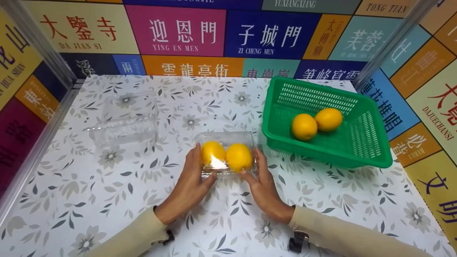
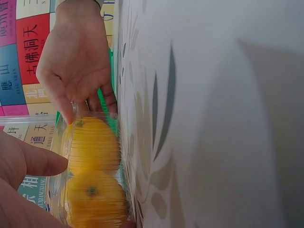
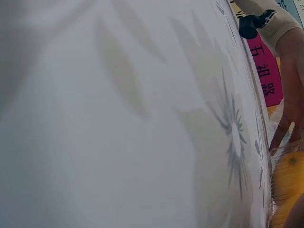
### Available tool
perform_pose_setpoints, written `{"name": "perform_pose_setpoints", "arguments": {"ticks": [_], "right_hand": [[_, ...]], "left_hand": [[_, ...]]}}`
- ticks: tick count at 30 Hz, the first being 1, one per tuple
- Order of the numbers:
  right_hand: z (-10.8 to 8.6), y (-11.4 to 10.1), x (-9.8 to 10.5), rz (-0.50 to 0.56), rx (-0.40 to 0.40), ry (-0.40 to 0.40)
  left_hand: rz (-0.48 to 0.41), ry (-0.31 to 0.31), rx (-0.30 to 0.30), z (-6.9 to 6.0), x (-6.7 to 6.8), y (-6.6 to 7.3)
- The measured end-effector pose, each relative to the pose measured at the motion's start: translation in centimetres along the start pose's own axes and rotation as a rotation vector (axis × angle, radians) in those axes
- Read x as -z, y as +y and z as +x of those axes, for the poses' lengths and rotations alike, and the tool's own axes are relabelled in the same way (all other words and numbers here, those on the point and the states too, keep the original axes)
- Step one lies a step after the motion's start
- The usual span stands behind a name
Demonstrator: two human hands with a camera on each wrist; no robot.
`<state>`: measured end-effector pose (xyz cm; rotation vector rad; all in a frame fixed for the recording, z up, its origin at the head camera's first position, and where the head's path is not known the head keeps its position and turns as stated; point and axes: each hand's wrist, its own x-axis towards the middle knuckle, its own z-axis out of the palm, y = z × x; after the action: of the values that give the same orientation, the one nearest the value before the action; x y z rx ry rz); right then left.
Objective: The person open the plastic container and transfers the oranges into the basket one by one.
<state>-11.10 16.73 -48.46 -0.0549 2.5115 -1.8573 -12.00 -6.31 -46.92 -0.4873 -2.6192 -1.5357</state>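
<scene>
Sleeves [image 1: 128,233] lead to left hand [image 1: 194,178] and right hand [image 1: 266,189], both hands clamped on opposite ends of a clear box [image 1: 225,136] on the bench [image 1: 217,221], two oranges [image 1: 239,157] inside. Beyond, an open clear container [image 1: 123,134] sits left, a green basket [image 1: 314,154] with two more oranges [image 1: 304,126] right; lettered panels [image 1: 175,32] stand behind.

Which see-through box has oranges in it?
The clear box held by the left hand and right hand: it has two oranges inside, while the other box has none.
</scene>
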Motion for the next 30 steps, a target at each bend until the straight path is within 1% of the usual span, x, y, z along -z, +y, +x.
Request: {"name": "perform_pose_setpoints", "arguments": {"ticks": [5,11,17,22,26,30], "right_hand": [[0.0,0.1,0.2,0.001,0.01,0.002],[0.3,0.4,0.7,0.044,0.04,-0.02],[0.2,0.4,1.0,0.009,0.071,-0.051],[0.2,0.3,1.0,0.023,0.086,-0.061],[0.2,0.1,1.2,0.0,0.093,-0.067],[0.2,0.2,1.4,-0.027,0.106,-0.075]], "left_hand": [[0.001,-0.016,-0.006,0.0,0.2,0.0],[0.012,-0.022,-0.024,0.1,0.2,-0.1],[0.007,-0.024,-0.026,0.1,0.4,-0.2],[0.01,-0.034,-0.021,0.2,0.6,-0.2],[0.045,-0.035,-0.036,0.2,0.8,-0.3],[0.125,-0.015,-0.079,0.2,0.7,-0.2]]}}
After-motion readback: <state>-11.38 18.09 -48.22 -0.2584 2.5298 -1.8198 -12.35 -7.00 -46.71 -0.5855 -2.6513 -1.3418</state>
